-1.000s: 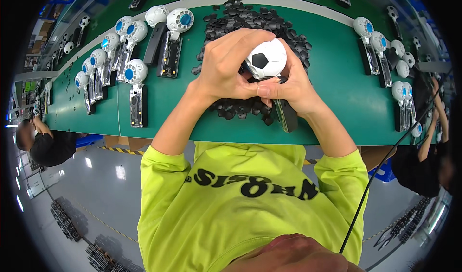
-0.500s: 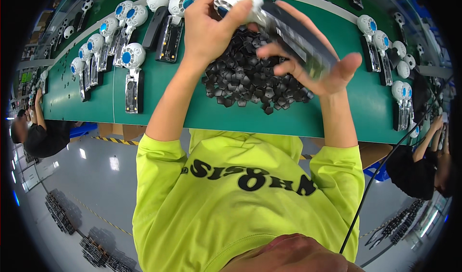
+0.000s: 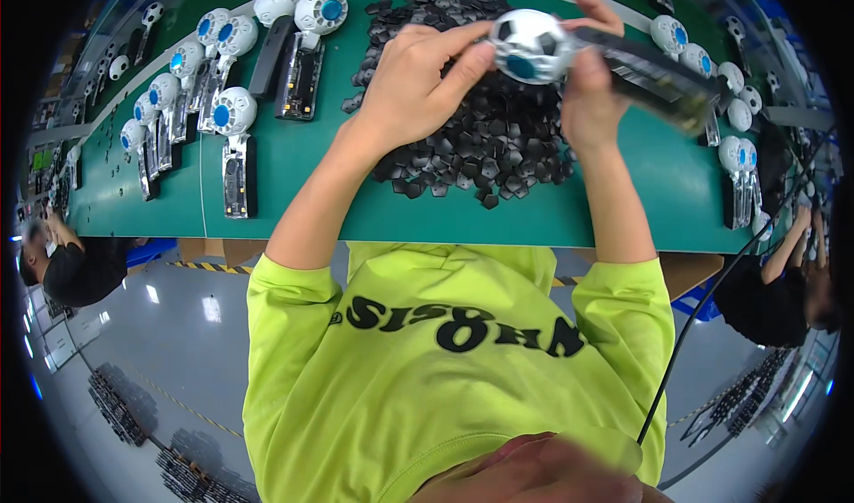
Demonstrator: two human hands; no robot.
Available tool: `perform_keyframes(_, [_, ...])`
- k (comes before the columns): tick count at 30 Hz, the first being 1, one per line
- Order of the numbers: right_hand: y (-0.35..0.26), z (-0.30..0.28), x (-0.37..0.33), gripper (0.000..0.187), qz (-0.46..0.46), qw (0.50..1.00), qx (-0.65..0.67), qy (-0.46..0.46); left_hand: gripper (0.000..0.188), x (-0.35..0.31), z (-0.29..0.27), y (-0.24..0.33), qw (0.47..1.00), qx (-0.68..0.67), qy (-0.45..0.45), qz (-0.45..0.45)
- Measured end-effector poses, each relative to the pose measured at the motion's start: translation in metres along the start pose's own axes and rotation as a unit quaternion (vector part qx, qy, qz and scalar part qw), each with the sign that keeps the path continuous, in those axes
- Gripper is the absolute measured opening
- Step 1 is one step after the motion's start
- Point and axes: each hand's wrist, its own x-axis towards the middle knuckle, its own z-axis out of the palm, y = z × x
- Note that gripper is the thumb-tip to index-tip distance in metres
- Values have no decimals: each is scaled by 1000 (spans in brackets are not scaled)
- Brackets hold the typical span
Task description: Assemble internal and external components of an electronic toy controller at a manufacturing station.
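Above the bench, I hold a handheld fan [image 3: 532, 45] with a round white head patterned in black like a football. Its dark handle [image 3: 654, 80] points to the right and is blurred. My right hand [image 3: 594, 98] is closed round the neck, where head and handle meet. With thumb and fingers bent, my left hand [image 3: 414, 80] grips the left side of the head; whether a small piece sits between the fingertips is hidden. Beneath both hands spreads a pile of small black pentagon pieces [image 3: 471, 152].
Several similar fans [image 3: 236, 112] lie on the left of the green bench [image 3: 311, 209], with their handle interiors exposed. More fans [image 3: 737, 156] lie on the right. A black cable [image 3: 689, 325] runs down at right. Other people [image 3: 84, 267] sit at both sides.
The fan has moved right and nearer, its head turning to show more black patches. My right hand has gone from spread fingers along the handle to a hold at the neck.
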Motion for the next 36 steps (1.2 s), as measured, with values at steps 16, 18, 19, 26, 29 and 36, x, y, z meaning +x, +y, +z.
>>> perform_keyframes(16, [7,-22,34,42,340,819,445,126,22,-3,-30,-10,960,94,-255,70])
perform_keyframes(18, [43,-52,44,43,343,795,499,26,22,0,-31,-13,955,80,-277,62])
perform_keyframes(19, [61,-68,48,44,343,781,522,-24,22,2,-30,-14,953,72,-289,59])
perform_keyframes(26, [45,-37,25,45,301,911,279,-32,19,-2,-20,-17,958,81,-268,68])
perform_keyframes(29, [29,-19,20,48,235,956,170,-41,14,-6,-6,-23,985,35,-123,116])
perform_keyframes(36, [22,-8,1,57,75,996,-34,-17,16,-4,1,-18,994,17,4,104])
